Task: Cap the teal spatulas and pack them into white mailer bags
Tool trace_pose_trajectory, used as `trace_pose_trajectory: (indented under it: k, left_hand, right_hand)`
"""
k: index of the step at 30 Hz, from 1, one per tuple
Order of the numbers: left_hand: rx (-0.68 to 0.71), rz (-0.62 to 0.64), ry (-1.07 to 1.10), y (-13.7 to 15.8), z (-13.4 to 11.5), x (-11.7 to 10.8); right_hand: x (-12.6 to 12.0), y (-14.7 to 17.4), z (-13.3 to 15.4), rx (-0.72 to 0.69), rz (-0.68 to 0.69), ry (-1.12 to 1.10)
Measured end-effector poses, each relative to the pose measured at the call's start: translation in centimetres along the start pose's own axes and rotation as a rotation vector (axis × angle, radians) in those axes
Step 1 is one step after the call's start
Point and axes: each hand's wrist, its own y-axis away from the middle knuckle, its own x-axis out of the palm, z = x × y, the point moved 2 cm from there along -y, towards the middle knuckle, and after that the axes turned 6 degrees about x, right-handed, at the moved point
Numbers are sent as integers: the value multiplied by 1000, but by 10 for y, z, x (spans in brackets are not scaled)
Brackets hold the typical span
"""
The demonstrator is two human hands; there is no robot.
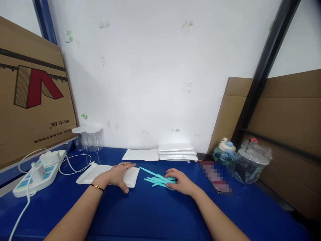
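Observation:
My left hand (pixel 120 174) lies with its fingers spread over a white padded envelope (pixel 94 172), its thumb pointing toward me past the near edge. Part of the envelope is hidden beneath it. To the right, a loose bunch of thin, flat turquoise strips (pixel 157 179) fans out on the blue tabletop. My right hand (pixel 179 180) curls around their right ends, thumb on the near side and fingers on the far side. Those ends are covered by the hand. One strip (pixel 145 170) sticks out farther toward the upper left.
Behind my hands, a single white envelope (pixel 140 154) lies beside a stack of white envelopes (pixel 177 152) by the wall. A power strip (pixel 40 174) with cables is at left, near clear jars (pixel 94 139). A phone (pixel 217 179) and a lidded cup (pixel 252 162) stand right.

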Motion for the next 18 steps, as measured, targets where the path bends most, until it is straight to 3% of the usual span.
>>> trace_pose_trajectory:
  k: [4,7,14,18]
  left_hand:
    - [172,-104,-135,-23,-27,7]
    - [217,-99,-166,-53,-41,23]
    - [124,-73,-129,-101,-37,48]
    - [138,-109,-116,-109,-41,58]
  right_hand:
    - [-17,-1,-13,-8,-145,-54]
    - [-31,-1,-28,24,-255,-26]
    - [-32,3,-37,52,-115,65]
    - [-30,-11,-39,118,-209,22]
